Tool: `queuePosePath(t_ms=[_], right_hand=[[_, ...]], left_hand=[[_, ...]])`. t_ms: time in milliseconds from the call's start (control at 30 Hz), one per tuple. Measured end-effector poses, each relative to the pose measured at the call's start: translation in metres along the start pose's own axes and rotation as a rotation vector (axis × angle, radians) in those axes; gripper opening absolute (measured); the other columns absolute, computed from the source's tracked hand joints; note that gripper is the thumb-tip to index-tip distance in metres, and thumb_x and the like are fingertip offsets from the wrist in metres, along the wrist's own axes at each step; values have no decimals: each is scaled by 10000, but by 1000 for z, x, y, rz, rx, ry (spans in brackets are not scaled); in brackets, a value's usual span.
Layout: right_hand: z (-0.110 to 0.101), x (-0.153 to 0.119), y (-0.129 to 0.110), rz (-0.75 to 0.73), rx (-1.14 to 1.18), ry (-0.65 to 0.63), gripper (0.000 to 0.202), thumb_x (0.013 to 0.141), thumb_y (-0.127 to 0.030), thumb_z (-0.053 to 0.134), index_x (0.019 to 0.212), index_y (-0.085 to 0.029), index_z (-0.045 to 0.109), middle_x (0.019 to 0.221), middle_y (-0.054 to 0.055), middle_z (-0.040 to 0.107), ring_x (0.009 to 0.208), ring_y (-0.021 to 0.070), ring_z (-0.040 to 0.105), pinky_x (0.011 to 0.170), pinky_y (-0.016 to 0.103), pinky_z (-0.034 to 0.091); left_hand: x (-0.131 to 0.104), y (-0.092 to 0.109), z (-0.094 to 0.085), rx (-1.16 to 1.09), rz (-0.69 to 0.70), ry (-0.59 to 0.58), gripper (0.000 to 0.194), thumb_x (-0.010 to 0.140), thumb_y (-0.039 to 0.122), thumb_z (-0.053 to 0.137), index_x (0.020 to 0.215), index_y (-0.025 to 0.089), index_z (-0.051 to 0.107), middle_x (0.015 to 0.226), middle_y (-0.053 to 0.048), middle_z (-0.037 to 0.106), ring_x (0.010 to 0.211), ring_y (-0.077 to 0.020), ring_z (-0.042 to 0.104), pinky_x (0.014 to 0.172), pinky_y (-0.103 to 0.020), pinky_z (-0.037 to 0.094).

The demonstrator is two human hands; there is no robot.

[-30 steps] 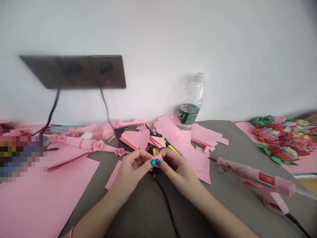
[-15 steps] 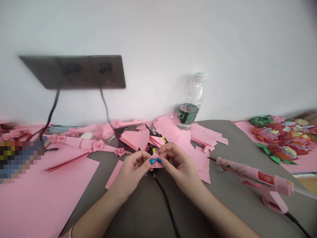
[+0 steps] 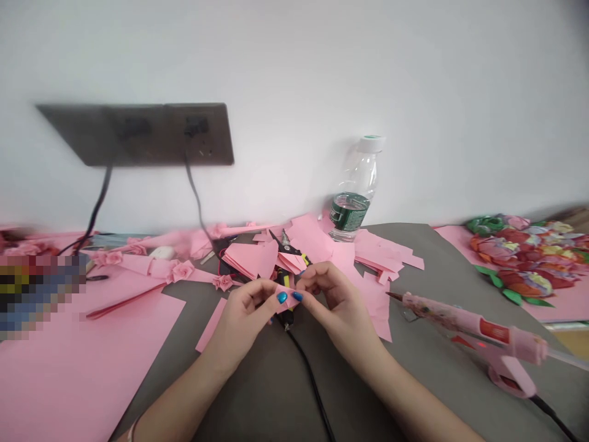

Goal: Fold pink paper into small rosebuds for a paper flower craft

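Observation:
A small folded piece of pink paper (image 3: pixel 289 299) is pinched between both my hands over the grey table. My left hand (image 3: pixel 251 319) grips its left side with the thumb on top; the other fingers are curled behind. On the right edge, the thumb and fingers of my right hand (image 3: pixel 335 310) are closed on the same paper. Just behind and below it lies a black and yellow tool (image 3: pixel 286 316) with a black cord, partly hidden by my hands. Stacked pink paper pieces (image 3: pixel 248 259) sit beyond my fingers.
To the right lies a pink glue gun (image 3: pixel 473 325), its tip pointing left. A plastic bottle (image 3: pixel 352 205) stands near the wall. Large pink sheets (image 3: pixel 83 374) and paper roses (image 3: pixel 181 270) spread at left. Colourful flowers (image 3: pixel 524 258) rest at far right. Cords hang from wall sockets (image 3: pixel 161 135).
The folded paper has turned and tilted between my fingertips, its top point no longer upright. My right thumb has shifted slightly; both hands remain in nearly the same place.

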State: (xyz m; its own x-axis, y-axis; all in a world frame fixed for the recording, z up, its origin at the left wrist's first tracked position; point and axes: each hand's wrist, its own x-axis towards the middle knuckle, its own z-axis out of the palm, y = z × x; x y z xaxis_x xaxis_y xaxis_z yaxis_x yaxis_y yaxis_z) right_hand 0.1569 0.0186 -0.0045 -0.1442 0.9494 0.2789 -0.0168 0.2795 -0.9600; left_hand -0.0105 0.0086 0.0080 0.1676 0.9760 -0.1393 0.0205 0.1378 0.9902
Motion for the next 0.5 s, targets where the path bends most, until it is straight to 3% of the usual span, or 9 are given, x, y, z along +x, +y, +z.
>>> queuePosePath(t_ms=[100,267,367,500], right_hand=[[0,0,0,11,12,11,132,859,-178,637,940,-231,546,727,-24,634,650,139,619,614,265,489],[-2,-1,1,-15,-39,89,136,834,-167,658,928,-234,585,793,-5,664,715,147,615,669,269,488],[-3,-1,-2,-63,-123,122,50,875,-185,624,874,-228,600,790,-3,634,695,141,574,630,256,462],[0,-3,-6,-166,-261,43,141,886,-164,618,758,-213,585,704,-9,586,642,141,523,585,258,432]], left_hand=[[0,1,-1,34,19,-17,238,840,361,670,712,162,649,675,14,561,628,-113,455,567,-213,370],[-1,-2,-1,45,20,-81,193,824,340,681,746,164,657,666,20,550,614,-112,463,533,-206,367],[-1,-4,0,31,25,-28,227,847,385,660,777,170,655,679,20,557,584,-104,453,506,-199,371],[-1,-5,0,-18,23,53,266,842,435,664,793,174,650,659,27,563,527,-91,439,475,-196,374]])
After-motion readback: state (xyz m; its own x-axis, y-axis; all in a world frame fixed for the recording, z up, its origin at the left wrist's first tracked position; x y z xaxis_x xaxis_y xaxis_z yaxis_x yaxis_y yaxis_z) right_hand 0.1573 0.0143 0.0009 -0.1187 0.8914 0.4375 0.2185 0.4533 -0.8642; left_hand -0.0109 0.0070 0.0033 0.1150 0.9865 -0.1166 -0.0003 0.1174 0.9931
